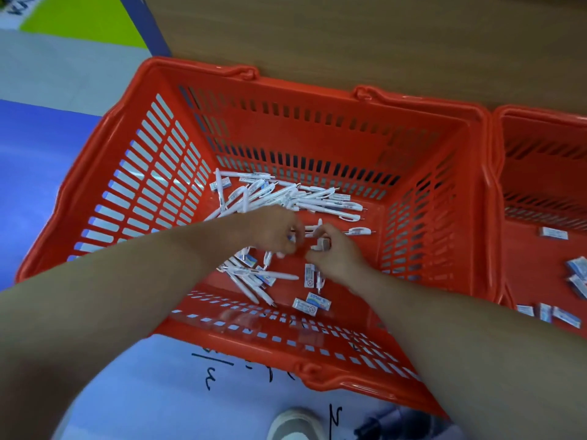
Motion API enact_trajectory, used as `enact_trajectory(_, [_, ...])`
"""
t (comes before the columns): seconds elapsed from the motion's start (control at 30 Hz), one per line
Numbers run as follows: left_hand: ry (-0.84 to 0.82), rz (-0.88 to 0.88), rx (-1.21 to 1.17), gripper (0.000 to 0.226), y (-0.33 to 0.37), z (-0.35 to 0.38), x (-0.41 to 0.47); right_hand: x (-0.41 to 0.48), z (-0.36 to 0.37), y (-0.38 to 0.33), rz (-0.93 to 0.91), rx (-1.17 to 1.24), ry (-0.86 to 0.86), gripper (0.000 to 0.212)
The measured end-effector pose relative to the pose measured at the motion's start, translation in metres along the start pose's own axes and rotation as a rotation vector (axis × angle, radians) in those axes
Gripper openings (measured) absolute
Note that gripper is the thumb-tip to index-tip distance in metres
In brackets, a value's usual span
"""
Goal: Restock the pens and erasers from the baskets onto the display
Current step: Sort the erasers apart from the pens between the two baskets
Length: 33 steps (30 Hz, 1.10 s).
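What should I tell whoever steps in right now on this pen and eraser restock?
Left hand: down among the pens, fingers curled; blur hides whether it holds one.
Right hand: pinches what looks like a small white eraser.
Pens and loose erasers lie on the floor of the large orange basket. More erasers lie in the second basket to its right.
Done: cannot tell, as the display is out of view.
Left: many pens and erasers in both baskets to move onto it.
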<state>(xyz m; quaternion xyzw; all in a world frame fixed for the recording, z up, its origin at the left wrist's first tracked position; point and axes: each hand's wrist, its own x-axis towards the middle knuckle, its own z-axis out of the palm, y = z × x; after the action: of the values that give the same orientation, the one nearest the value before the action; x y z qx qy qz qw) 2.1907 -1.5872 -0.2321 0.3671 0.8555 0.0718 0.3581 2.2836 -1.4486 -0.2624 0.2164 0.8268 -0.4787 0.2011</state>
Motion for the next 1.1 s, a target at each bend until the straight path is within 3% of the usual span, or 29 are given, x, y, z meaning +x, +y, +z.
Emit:
enact_trajectory(0.13, [-0.222,0.100,0.299,0.022,0.001,0.023,-0.013,-0.002,0.007,0.001,-0.054,-0.261,-0.043,0.021])
enact_trajectory(0.23, [-0.254,0.083,0.485,0.030,0.013,0.029,-0.009,-0.006,0.017,0.010,-0.067,-0.435,-0.088,0.017])
enact_trajectory(0.33, [-0.237,0.063,0.636,0.024,0.014,0.026,-0.006,-0.005,0.016,0.012,-0.095,-0.537,-0.136,0.034])
enact_trajectory(0.4, [-0.191,-0.024,0.652,0.027,0.000,0.016,-0.008,-0.004,0.015,0.008,-0.114,-0.599,-0.146,0.045])
enact_trajectory(0.5, [-0.174,-0.119,0.611,0.039,-0.025,-0.001,-0.021,-0.004,0.019,0.001,-0.082,-0.611,-0.085,0.040])
enact_trajectory(0.63, [-0.073,-0.085,0.568,0.043,-0.045,-0.005,-0.037,0.002,0.011,0.001,-0.055,-0.647,0.038,0.041])
enact_trajectory(0.73, [-0.188,0.043,0.671,0.038,-0.039,0.002,-0.039,0.007,0.004,0.010,-0.073,-0.754,0.106,0.039])
enact_trajectory(0.8, [-0.278,0.035,0.690,0.041,-0.037,0.012,-0.038,0.008,0.003,0.013,-0.043,-0.813,0.128,0.034])
enact_trajectory(0.9, [-0.250,0.004,0.669,0.043,-0.041,0.012,-0.036,0.009,0.001,0.012,-0.059,-0.875,0.105,0.028])
enact_trajectory(1.0, [-0.237,0.003,0.625,0.032,-0.044,0.012,-0.028,0.012,0.000,0.011,-0.082,-0.837,0.065,0.022])
enact_trajectory(1.1, [-0.283,0.018,0.610,0.023,-0.039,0.019,-0.023,0.013,-0.006,0.001,0.050,-0.433,0.014,0.019])
